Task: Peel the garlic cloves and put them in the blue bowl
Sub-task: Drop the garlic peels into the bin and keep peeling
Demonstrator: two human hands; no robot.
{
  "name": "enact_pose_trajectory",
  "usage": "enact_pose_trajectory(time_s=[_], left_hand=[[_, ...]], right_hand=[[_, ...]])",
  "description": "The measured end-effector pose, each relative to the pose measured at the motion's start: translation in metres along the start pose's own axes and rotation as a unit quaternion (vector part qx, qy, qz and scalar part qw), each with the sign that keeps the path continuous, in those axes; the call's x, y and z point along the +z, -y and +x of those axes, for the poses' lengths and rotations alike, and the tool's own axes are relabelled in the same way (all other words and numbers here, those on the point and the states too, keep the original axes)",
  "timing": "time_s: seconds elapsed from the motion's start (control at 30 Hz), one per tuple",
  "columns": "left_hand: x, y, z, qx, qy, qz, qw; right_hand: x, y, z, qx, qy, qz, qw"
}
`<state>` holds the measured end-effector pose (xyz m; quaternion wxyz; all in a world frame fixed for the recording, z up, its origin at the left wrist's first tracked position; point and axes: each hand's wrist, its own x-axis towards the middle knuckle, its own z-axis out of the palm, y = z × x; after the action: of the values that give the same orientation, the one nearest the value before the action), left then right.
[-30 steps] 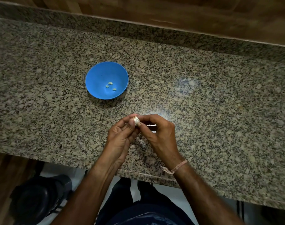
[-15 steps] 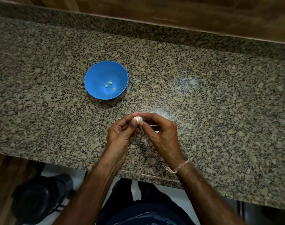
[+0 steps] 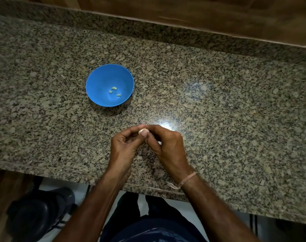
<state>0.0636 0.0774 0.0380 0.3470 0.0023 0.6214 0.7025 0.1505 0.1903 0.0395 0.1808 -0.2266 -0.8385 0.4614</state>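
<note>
Your left hand (image 3: 125,145) raised over counter, fingers curled, thumb and forefinger pinching small pale garlic clove (image 3: 143,131) at fingertips. Your right hand (image 3: 168,147) meets it from right, fingers curled, fingertips on same clove. Both forearms reach in from bottom edge, converging. Thin pinkish thread band (image 3: 184,180) round right wrist.

A pale garlic clove (image 3: 143,131) is pinched between fingertips above the counter (image 3: 218,119), near its front edge. The blue bowl (image 3: 100,81) stands upright toward the counter's middle, left of the clove, holding 3 peeled cloves (image 3: 114,88).
</note>
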Motion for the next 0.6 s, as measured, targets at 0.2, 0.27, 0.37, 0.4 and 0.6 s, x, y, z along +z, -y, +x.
enact_pose_trajectory(time_s=[0.2,0.27,0.37,0.4,0.6], left_hand=[[-0.003,0.005,0.002,-0.013,0.001,0.027,1.000],[-0.003,0.004,0.001,-0.010,0.010,0.044,0.999],[-0.003,0.005,0.001,-0.017,0.004,0.039,0.999],[-0.003,0.006,0.002,-0.022,-0.004,0.035,0.999],[-0.005,0.014,0.006,-0.060,-0.007,0.007,0.998]], right_hand=[[0.003,0.001,-0.001,-0.011,0.013,-0.065,0.998],[0.002,-0.003,-0.002,-0.002,0.013,-0.073,0.997],[0.001,-0.004,-0.003,0.017,0.025,-0.037,0.999],[0.001,-0.004,-0.004,0.025,0.027,-0.015,0.999],[0.007,-0.009,-0.003,0.113,-0.020,0.116,0.987]])
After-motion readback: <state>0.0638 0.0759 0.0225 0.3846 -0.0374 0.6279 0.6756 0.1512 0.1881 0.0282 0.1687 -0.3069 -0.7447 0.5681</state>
